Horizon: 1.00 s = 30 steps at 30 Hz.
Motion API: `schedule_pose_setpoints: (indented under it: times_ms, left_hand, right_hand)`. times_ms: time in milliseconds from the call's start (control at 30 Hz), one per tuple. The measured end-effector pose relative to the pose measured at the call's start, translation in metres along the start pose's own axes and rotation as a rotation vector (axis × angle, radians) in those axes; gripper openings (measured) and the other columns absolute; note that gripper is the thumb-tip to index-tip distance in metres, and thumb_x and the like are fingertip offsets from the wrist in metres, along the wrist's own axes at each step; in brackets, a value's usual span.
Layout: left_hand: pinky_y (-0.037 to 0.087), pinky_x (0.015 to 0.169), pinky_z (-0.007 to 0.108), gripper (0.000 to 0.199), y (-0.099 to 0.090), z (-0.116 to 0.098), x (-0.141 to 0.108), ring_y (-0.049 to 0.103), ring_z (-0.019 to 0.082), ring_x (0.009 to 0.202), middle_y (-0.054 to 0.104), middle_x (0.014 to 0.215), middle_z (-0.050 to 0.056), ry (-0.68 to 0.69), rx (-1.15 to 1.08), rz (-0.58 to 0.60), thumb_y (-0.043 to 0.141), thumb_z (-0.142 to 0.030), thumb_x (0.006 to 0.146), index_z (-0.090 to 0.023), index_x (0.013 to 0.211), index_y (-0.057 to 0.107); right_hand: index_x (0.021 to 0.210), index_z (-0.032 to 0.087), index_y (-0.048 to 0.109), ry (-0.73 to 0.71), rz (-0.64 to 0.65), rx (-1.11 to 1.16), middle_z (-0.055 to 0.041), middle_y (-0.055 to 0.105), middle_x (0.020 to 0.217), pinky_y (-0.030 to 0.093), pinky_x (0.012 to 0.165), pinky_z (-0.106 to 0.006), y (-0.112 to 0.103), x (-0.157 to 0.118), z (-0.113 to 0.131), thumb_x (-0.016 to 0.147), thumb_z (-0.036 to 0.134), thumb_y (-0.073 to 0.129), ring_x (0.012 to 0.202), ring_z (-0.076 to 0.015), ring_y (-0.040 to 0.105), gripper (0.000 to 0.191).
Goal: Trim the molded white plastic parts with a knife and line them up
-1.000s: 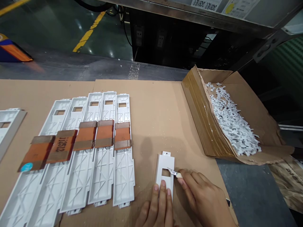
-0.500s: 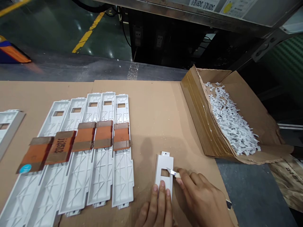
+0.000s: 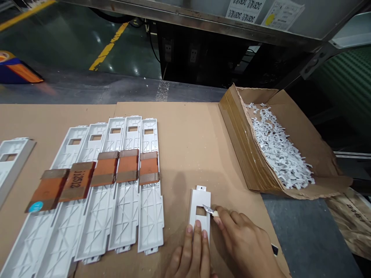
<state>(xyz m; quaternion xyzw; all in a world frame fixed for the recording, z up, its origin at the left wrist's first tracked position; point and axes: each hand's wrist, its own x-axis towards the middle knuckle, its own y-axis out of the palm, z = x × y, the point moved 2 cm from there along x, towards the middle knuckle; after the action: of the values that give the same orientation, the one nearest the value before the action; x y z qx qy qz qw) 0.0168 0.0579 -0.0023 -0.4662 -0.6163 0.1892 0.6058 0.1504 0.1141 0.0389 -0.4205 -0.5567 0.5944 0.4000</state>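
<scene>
White plastic panel [image 3: 199, 199] | long axis running away from the body, under left hand [image 3: 191, 255] with spread fingertips pressing it flat | right hand [image 3: 243, 243] pinching craft knife [image 3: 210, 211], blade at edge of window [image 3: 201, 211]

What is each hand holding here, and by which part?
The right hand grips a craft knife by its pale handle, just behind the blade. The left hand holds no tool; its fingertips press down the lower end of a white plastic plate.

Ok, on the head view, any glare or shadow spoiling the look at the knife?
Head view: the craft knife is fairly sharp; a soft shadow lies on the cardboard sheet left of it; the strongest glare is on the green floor.
</scene>
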Motion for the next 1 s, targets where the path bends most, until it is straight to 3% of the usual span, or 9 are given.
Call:
schedule_pose_setpoints:
  times_ms: [367, 533, 633, 800, 900, 1000]
  left_hand:
    - [0.034, 0.064, 0.032, 0.049, -0.006, 0.001, 0.001, 0.057, 0.018, 0.099, 0.069, 0.103, 0.006, -0.022, -0.028, 0.138, 0.024, -0.041, 0.092, -0.015, 0.099, 0.065]
    - [0.035, 0.066, 0.032, 0.05, -0.008, 0.001, 0.002, 0.055, 0.018, 0.102, 0.068, 0.105, 0.005, -0.017, -0.03, 0.186, 0.025, -0.044, 0.092, -0.016, 0.101, 0.065]
    - [0.036, 0.068, 0.032, 0.049, -0.006, 0.001, 0.0, 0.055, 0.018, 0.103, 0.068, 0.107, 0.005, -0.016, -0.028, 0.194, 0.028, -0.047, 0.091, -0.016, 0.102, 0.064]
    - [0.039, 0.077, 0.03, 0.047, -0.008, 0.007, -0.004, 0.052, 0.021, 0.11, 0.065, 0.112, 0.008, 0.061, -0.068, 0.227, 0.032, -0.045, 0.09, -0.014, 0.108, 0.062]
    - [0.039, 0.079, 0.031, 0.04, -0.017, 0.019, 0.003, 0.049, 0.024, 0.115, 0.061, 0.12, 0.007, 0.185, -0.081, 0.322, 0.045, -0.038, 0.087, -0.024, 0.124, 0.052]
    - [0.039, 0.074, 0.033, 0.042, -0.029, 0.033, 0.018, 0.052, 0.027, 0.111, 0.055, 0.127, 0.001, 0.396, -0.106, 0.379, 0.05, -0.046, 0.084, -0.044, 0.125, 0.046]
  right_hand:
    - [0.102, 0.024, 0.058, -0.04, 0.01, -0.169, -0.0027, 0.063, 0.077, 0.039, 0.049, -0.028, -0.011, 0.004, 0.004, 0.088, 0.025, 0.049, 0.063, -0.0201, 0.062, 0.018]
    - [0.092, 0.026, 0.059, -0.005, 0.03, 0.025, 0.0015, 0.063, 0.066, 0.041, 0.043, -0.027, -0.015, 0.01, 0.0, 0.093, 0.025, 0.036, 0.055, -0.0187, 0.062, 0.023]
    - [0.093, 0.026, 0.059, 0.032, -0.012, 0.116, 0.001, 0.066, 0.07, 0.043, 0.044, -0.027, -0.018, 0.01, -0.006, 0.097, 0.032, 0.026, 0.058, -0.0186, 0.064, 0.034]
    - [0.098, 0.028, 0.058, 0.151, -0.004, 0.342, 0.0019, 0.068, 0.085, 0.048, 0.057, -0.025, -0.02, 0.005, -0.017, 0.097, 0.037, 0.029, 0.073, -0.0165, 0.066, 0.03]
    - [0.1, 0.029, 0.058, 0.225, -0.002, 0.498, 0.0022, 0.068, 0.091, 0.048, 0.065, -0.022, -0.019, -0.002, -0.023, 0.096, 0.037, 0.032, 0.081, -0.0143, 0.065, 0.028]
    - [0.102, 0.028, 0.059, 0.297, -0.011, 0.594, 0.0019, 0.068, 0.091, 0.048, 0.066, -0.02, -0.016, -0.015, -0.03, 0.095, 0.039, 0.034, 0.079, -0.0135, 0.064, 0.028]
